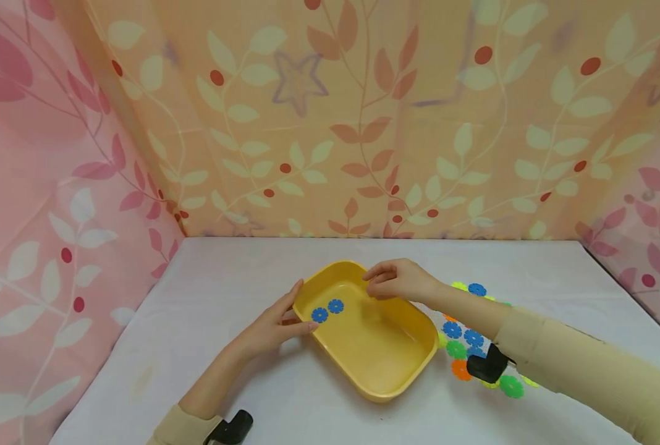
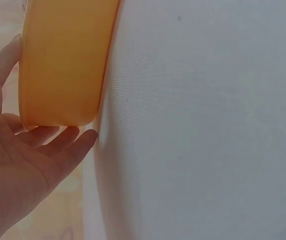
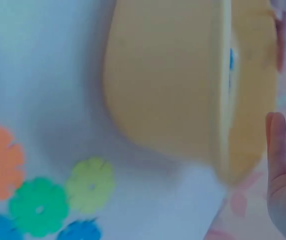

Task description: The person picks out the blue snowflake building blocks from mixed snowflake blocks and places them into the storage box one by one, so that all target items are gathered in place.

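A yellow plastic basin (image 1: 374, 352) stands on the table, with two blue snowflake-shaped building discs (image 1: 327, 310) lying in its far left part. My left hand (image 1: 267, 326) holds the basin's left corner, thumb at the rim and fingers along the outer wall. In the left wrist view those fingers (image 2: 65, 150) touch the wall low down, close over the cloth. Above the basin's far right rim hovers my right hand (image 1: 399, 279), its fingers loosely bent. The right wrist view shows the thumb apart from the fingers (image 3: 277, 145) and nothing between them.
Right of the basin, under my right forearm, several loose discs lie on the white tablecloth (image 1: 241, 272): blue discs (image 1: 452, 330), green discs (image 1: 511, 387), orange discs (image 1: 461, 370) and yellow ones (image 1: 460, 286). Patterned fabric (image 1: 352, 123) hangs behind the table and at both sides.
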Demonstrator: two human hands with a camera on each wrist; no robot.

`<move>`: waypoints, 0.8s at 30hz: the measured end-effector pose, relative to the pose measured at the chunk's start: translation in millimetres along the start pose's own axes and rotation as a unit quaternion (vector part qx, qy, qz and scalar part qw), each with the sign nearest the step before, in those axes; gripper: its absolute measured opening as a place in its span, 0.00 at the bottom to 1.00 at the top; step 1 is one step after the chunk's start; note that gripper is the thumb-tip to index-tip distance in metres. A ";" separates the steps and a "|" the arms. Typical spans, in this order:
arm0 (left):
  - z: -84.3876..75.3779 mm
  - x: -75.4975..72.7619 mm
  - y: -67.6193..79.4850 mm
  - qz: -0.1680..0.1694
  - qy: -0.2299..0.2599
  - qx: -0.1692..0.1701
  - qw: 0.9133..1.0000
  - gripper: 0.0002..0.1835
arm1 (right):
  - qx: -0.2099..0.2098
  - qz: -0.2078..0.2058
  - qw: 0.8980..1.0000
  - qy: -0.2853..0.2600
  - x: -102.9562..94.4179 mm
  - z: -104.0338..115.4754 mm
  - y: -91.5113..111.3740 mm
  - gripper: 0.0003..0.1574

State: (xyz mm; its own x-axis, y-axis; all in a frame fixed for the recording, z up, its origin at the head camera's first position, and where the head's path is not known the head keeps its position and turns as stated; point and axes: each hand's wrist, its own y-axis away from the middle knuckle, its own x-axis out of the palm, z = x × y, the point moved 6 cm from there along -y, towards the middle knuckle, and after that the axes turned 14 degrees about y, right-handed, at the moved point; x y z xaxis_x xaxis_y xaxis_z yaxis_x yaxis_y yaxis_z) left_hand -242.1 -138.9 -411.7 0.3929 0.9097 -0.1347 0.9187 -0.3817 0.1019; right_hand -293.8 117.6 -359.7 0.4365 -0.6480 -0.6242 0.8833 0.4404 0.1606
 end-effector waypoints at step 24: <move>2.5 -0.3 -1.6 0.001 -0.001 0.004 1.000 0.53 | 0.129 -0.076 0.982 0.117 -69.2 -138.2 118.4 0.28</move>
State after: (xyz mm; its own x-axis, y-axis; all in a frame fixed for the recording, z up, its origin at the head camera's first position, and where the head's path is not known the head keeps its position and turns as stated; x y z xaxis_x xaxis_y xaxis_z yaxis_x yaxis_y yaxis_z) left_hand -243.5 -138.9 -414.2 0.3955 0.9083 -0.1361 0.9179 -0.3857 0.0935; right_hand -243.0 300.4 -403.2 0.2714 -0.5201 -0.8098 0.9624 0.1585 0.2207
